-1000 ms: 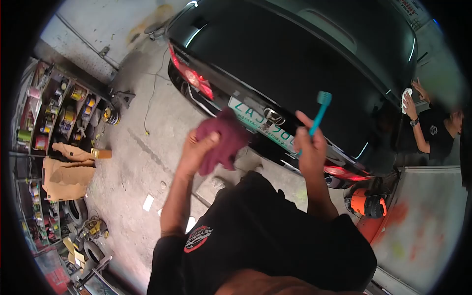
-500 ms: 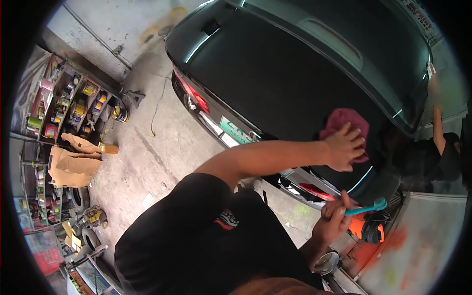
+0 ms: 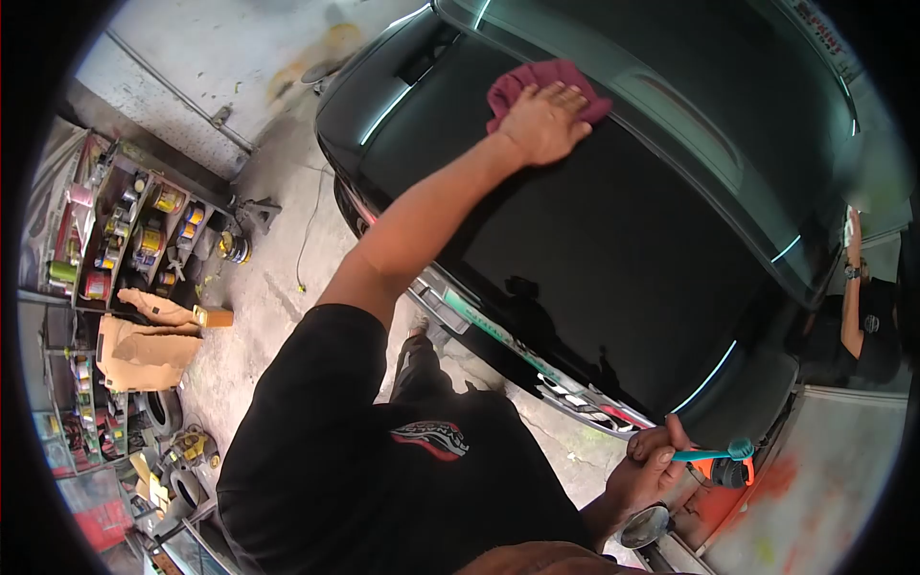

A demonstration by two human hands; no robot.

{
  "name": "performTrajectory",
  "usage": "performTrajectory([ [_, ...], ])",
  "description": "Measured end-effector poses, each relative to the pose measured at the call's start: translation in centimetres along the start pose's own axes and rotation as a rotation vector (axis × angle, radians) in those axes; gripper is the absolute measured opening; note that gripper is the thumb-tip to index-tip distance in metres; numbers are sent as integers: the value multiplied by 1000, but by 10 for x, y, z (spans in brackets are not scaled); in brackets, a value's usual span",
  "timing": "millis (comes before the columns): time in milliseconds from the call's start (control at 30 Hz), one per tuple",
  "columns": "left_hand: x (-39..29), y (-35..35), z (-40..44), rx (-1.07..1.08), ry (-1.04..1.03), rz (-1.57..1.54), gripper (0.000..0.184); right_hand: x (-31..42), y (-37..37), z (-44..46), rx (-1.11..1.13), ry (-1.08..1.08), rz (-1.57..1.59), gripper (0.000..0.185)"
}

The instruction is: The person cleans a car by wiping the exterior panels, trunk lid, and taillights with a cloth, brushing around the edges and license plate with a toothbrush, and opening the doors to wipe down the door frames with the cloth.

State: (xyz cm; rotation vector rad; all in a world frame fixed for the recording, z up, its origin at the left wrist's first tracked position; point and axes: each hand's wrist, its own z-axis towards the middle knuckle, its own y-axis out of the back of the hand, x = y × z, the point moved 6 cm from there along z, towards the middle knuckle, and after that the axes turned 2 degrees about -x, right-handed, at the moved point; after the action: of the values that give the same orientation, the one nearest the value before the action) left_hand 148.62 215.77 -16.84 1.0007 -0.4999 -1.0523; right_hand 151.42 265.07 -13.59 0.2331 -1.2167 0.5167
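Note:
My left hand [image 3: 546, 125] presses a folded maroon cloth [image 3: 513, 91] onto the glossy black trunk lid [image 3: 613, 249] of a car, close to the rear window's lower edge. Its fingers lie over the cloth, with part of the fabric showing beyond them. Low on the right, my right hand [image 3: 647, 470] is closed around the handle of a teal toothbrush [image 3: 714, 454]. The brush head points right, away from the car's paint. A green-and-white licence plate [image 3: 479, 321] shows on the car's rear below the lid.
At right, another person [image 3: 867, 307] reaches an arm toward the car's side. Shelves of paint cans [image 3: 144, 230], torn cardboard [image 3: 149, 350] and tyres [image 3: 187, 487] line the left. An orange-and-black machine [image 3: 724, 471] stands beyond the toothbrush; a cable [image 3: 311, 230] crosses the concrete floor.
My left hand has swept the cloth from the trunk's right part up and left toward the rear window. My right hand keeps the toothbrush, slightly lower. The other person's arm has shifted.

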Motion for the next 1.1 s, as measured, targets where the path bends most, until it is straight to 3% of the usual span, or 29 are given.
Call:
performTrajectory([
  [267,257,-13,55,-152,134,49,63,-14,-155,15,-73,7,-105,54],
  [400,333,3,75,-98,125,-121,53,-8,-211,8,-148,-19,-193,54],
  [567,414,-17,108,-28,177,-145,57,6,-250,17,-84,16,-208,52],
  [633,403,-17,103,-73,211,18,53,7,-251,14,-91,21,-206,53],
  [733,336,-2,81,-193,66,52,57,6,-248,20,-81,15,-169,54],
  [800,250,17,51,-273,-135,25,55,4,-246,22,-81,11,-147,54],
  [933,131,29,21,-171,-238,-73,54,-5,-251,37,27,54,-50,53],
  [1033,116,34,15,-170,-339,-115,51,0,-251,43,67,44,-44,56],
  [1100,147,37,23,-132,-331,-220,45,6,-235,40,41,54,-61,56],
])
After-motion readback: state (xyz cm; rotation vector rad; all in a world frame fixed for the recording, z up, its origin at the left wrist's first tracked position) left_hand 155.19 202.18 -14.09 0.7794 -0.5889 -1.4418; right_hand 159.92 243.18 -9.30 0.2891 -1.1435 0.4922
